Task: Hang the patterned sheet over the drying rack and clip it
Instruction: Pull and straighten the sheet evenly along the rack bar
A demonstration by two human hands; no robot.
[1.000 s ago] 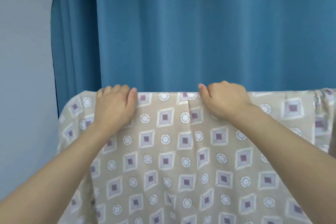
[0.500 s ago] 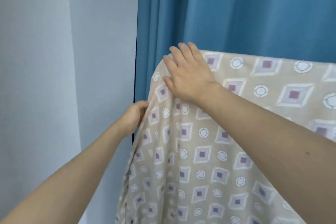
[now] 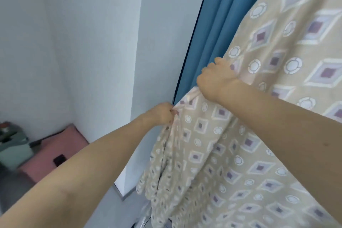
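Beige patterned sheet (image 3: 259,135) fills the right half of the frame, draped from the upper right over what is probably the rack, hidden beneath. Left hand (image 3: 161,114) pinches its side edge at centre; right hand (image 3: 216,79), fingers curled, grips a fold just above. Blue curtain (image 3: 212,29) hangs behind.
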